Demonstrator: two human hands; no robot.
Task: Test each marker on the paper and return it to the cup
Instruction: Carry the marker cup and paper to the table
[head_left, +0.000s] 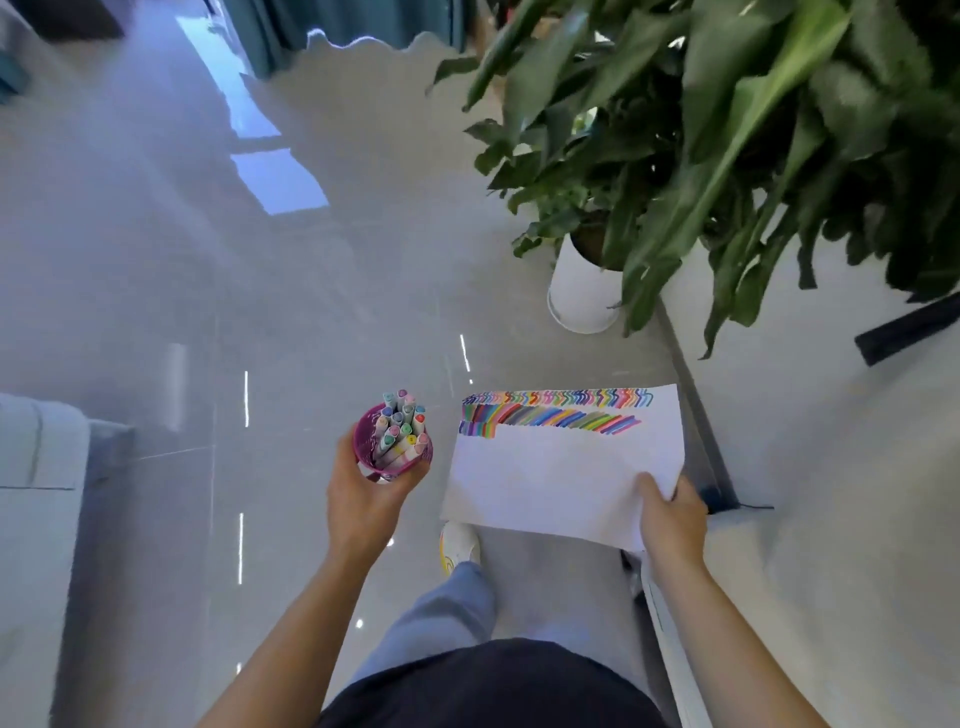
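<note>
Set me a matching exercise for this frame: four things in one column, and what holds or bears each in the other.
Things
1. cup
2. paper
3. markers
4. plant pot

States
A. stands on the floor
B. pinched at a near corner by the right hand
C. stand upright in the cup
D. gripped from below by the left hand

Pairs: 1-D, 2-B, 3-C, 4-A

magenta cup (363, 441), white paper (561, 483) with rainbow stripes, green plant (727, 130)
</note>
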